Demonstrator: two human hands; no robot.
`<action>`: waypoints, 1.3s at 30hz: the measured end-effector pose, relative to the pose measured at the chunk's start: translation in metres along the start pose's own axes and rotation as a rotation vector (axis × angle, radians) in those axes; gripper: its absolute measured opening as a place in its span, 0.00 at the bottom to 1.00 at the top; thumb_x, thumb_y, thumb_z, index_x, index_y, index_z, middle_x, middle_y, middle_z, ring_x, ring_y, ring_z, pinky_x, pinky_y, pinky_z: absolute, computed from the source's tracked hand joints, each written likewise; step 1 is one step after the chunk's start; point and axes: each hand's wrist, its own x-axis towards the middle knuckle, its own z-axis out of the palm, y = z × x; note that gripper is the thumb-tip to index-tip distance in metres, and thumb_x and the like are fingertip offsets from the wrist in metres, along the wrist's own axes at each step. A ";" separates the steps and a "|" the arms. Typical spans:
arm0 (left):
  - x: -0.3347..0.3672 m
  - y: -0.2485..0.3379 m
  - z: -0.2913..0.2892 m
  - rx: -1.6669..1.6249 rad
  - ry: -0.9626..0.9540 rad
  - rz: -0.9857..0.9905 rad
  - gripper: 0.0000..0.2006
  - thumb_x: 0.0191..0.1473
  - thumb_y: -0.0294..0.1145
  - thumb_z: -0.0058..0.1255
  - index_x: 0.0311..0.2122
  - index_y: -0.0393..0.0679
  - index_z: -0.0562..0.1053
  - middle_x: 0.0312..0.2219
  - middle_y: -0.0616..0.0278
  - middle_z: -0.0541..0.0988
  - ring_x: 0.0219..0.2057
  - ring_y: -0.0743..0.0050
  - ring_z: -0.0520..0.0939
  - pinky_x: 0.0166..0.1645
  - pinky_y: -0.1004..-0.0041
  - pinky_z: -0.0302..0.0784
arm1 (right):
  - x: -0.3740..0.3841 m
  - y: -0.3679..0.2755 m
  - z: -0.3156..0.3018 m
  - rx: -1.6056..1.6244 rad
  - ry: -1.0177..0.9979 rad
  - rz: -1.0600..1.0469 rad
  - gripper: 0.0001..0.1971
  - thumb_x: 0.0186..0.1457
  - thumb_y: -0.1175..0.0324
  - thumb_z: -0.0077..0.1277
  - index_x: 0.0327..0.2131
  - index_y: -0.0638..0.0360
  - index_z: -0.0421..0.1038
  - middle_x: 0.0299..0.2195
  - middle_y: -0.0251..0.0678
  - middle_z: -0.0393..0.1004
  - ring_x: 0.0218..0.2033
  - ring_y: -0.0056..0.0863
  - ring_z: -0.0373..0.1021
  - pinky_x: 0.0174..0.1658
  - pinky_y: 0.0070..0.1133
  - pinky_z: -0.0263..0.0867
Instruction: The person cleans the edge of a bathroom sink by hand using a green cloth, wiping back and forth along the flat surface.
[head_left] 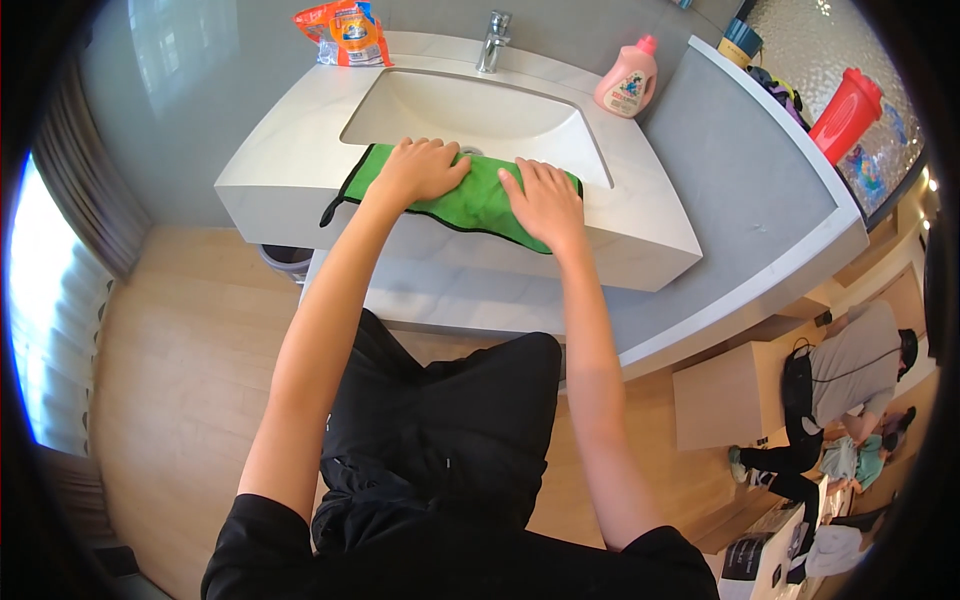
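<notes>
A green cloth (478, 197) with black edging lies over the front edge of a white sink (440, 103). Its near side hangs down the counter's front, and a black loop dangles from its left corner. With fingers bent over its far edge, my left hand (420, 170) grips the left part of the cloth. My right hand (547, 203) holds the right part, thumb turned inward toward the left hand. Both palms face down. Behind the cloth the drain is partly hidden.
A chrome faucet (493, 42) rises behind the basin. An orange pouch (345, 36) stands at the back left, a pink bottle (628, 78) at the back right. On the ledge to the right is a red bottle (848, 113). A bin (287, 262) sits under the counter; people are far right.
</notes>
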 end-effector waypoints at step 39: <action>-0.094 0.041 -0.012 -0.104 0.548 0.100 0.17 0.56 0.28 0.50 0.50 0.40 0.77 0.50 0.53 0.80 0.54 0.53 0.78 0.59 0.58 0.70 | -0.032 -0.014 -0.009 0.119 0.240 -0.140 0.16 0.62 0.67 0.46 0.48 0.66 0.76 0.50 0.46 0.77 0.54 0.43 0.72 0.58 0.37 0.65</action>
